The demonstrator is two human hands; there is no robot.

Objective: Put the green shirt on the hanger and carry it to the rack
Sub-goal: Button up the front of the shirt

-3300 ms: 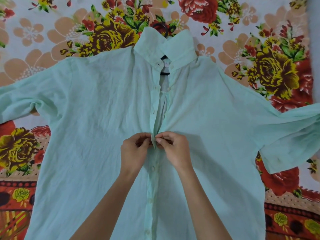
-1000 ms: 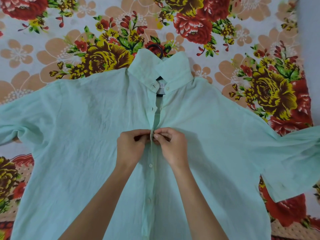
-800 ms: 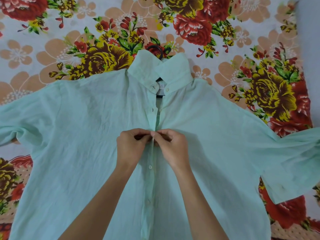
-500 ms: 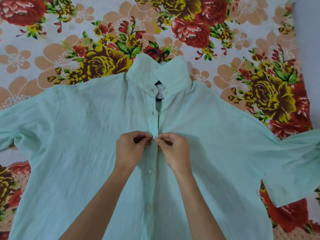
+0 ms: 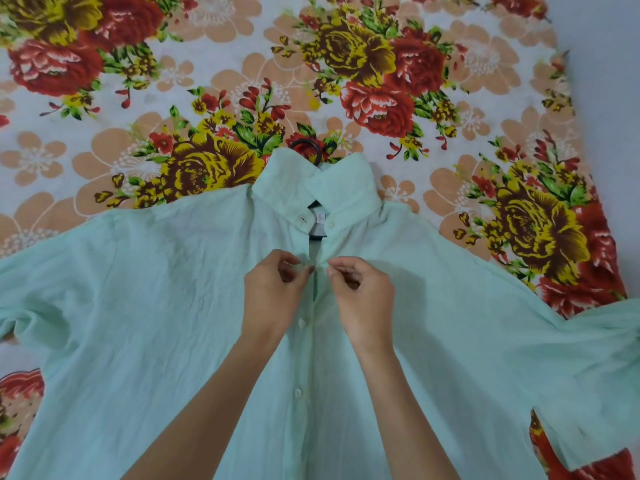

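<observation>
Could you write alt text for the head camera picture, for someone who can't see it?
Two hands, left hand and right hand, pinch the front opening of a green shirt just below its collar. The shirt lies flat on a floral bedsheet, with a dark hanger hook poking out above the collar.

A floral bedsheet (image 5: 242, 81) of red and yellow roses meets a plain grey surface (image 5: 609, 98) at right.

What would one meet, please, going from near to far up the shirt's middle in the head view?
Lower button → next button → the hands, left and right, side by side → collar → hanger hook → floral sheet.
</observation>
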